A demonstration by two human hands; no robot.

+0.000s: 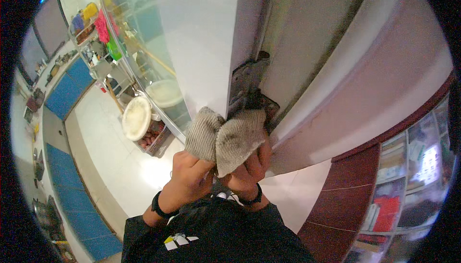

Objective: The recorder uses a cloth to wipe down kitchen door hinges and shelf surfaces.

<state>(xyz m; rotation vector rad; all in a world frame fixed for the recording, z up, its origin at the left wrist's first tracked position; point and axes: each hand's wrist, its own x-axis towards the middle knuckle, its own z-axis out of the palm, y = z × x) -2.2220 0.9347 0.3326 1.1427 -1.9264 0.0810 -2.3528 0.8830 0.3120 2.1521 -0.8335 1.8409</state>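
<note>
A ribbed grey-beige cloth (239, 138), darkly stained in places, is bunched in front of me at the lower end of a white upright panel (205, 47). My left hand (191, 173) grips its left part, fingers curled. On the other side my right hand (252, 165) has its fingers closed around the cloth's right edge; part of that hand is hidden by the fabric. Just behind the cloth is dark metal hardware (248, 83) beside the panel. Whether the cloth touches the panel or the hardware, I cannot tell.
Left of the panel is a glass pane (144, 29). Beyond it stand a rack (108, 68) with cloths, a round pale lid or board (137, 118) and a plastic crate (155, 144). Blue cabinets (72, 191) line the far left. A glass-fronted cabinet (389, 191) is at right.
</note>
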